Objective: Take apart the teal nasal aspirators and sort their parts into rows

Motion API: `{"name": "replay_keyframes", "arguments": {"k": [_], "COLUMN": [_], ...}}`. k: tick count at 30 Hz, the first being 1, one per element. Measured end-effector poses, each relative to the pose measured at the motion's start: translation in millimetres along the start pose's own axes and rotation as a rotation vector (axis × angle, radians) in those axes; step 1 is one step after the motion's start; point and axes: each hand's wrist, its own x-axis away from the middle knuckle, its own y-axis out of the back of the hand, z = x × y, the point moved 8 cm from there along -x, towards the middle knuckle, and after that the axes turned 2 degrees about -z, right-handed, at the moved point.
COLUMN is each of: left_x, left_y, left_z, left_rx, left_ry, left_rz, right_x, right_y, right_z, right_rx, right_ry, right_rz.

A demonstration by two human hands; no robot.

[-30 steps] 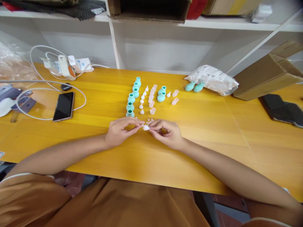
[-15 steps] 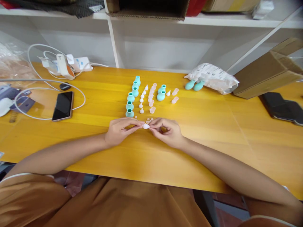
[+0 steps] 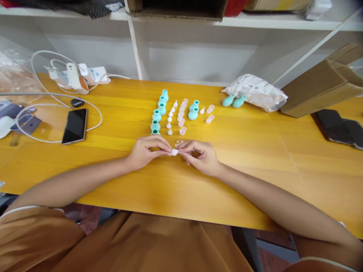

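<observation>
Between my two hands is a small white nozzle tip (image 3: 174,152). My left hand (image 3: 147,150) pinches one end of it with thumb and fingers. At its other end the fingertips of my right hand (image 3: 200,155) are closed on it. Just behind the fingers lie several tiny clear rings (image 3: 177,142), partly hidden. Farther back stand a row of teal rubber bulbs (image 3: 156,115), a row of white nozzle tips (image 3: 169,119) and a row of translucent pinkish pieces (image 3: 181,113). A second, smaller group has two teal bulbs (image 3: 193,113), one white tip (image 3: 202,110) and two pinkish pieces (image 3: 210,119).
At the left are a phone (image 3: 75,126), a white cable and a power strip (image 3: 96,75). Two teal bulbs (image 3: 238,101) lie by a plastic bag (image 3: 255,92). On the right are a cardboard box (image 3: 317,88) and a black object (image 3: 337,128). A shelf (image 3: 181,23) runs behind.
My left hand has shifted slightly and its fingers are higher over the nozzle tip, covering the front teal bulb a little. The tip has turned slightly between the hands.
</observation>
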Motion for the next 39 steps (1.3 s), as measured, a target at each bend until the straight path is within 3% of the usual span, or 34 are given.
{"name": "replay_keyframes", "arguments": {"k": [12, 26, 39], "left_x": [2.7, -0.4, -0.5], "left_y": [-4.5, -6.7, -6.6], "left_z": [15.9, 10.4, 6.0], "left_rx": [0.121, 0.087, 0.087], "left_ry": [0.126, 0.091, 0.040], "left_rz": [0.022, 0.084, 0.071], "right_x": [0.9, 0.4, 0.2], "right_y": [-0.3, -1.8, -2.4], "right_z": [2.6, 7.8, 12.2], "right_rx": [0.017, 0.051, 0.086], "right_ry": [0.032, 0.077, 0.129], "right_rz": [0.035, 0.057, 0.060]}}
